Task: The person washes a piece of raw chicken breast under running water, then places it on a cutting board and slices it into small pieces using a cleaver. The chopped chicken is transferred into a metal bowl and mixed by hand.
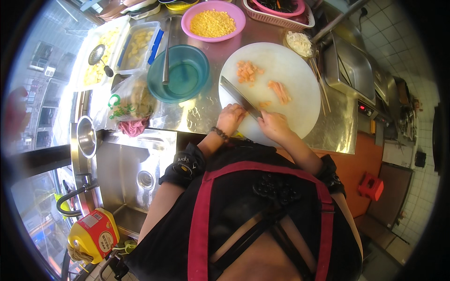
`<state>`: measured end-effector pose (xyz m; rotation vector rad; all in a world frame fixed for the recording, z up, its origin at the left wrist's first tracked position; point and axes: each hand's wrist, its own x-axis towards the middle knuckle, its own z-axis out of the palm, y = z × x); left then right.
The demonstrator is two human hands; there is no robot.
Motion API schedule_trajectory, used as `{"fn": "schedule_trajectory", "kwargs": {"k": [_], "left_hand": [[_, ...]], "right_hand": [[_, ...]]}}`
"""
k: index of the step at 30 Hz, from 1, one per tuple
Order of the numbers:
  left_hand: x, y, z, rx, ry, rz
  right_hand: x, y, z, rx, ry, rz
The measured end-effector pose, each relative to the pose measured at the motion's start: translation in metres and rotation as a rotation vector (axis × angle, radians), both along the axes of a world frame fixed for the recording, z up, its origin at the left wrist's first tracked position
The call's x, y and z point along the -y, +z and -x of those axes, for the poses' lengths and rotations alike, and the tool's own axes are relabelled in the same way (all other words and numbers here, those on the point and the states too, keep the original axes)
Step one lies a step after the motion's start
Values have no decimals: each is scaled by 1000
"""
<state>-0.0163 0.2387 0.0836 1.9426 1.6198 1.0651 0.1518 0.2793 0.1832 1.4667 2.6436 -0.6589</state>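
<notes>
My right hand (273, 124) grips the handle of a kitchen knife (240, 95), whose broad blade points up and to the left over a round white cutting board (302, 87). Beside the blade, near the board's lower left edge, my left hand (231, 117) has its fingers curled; what lies under them is hidden. Small diced pieces of pink-orange food (247, 71), perhaps meat, lie in a pile at the upper left of the board. A sliced strip of the same food (280, 92) lies right of the pile, and a few small bits lie close to the knife.
Left of the board stand a teal basin (182, 73) with a metal-handled utensil across it and a plastic bag (130, 95). A pink bowl of yellow kernels (213, 21) is behind. Chopsticks (320, 86) and a bowl of white shreds (299, 43) flank the board's right. A sink (123, 165) lies lower left.
</notes>
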Motion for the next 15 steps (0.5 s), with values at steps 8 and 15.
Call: {"fn": "schedule_trajectory", "kwargs": {"k": [8,15], "left_hand": [[9,6,3,132,59,-22],[11,4,-2,-13,39,-105]], "right_hand": [[18,25,-35,-3,27,-70],[17,12,-25,32,86,35]]}}
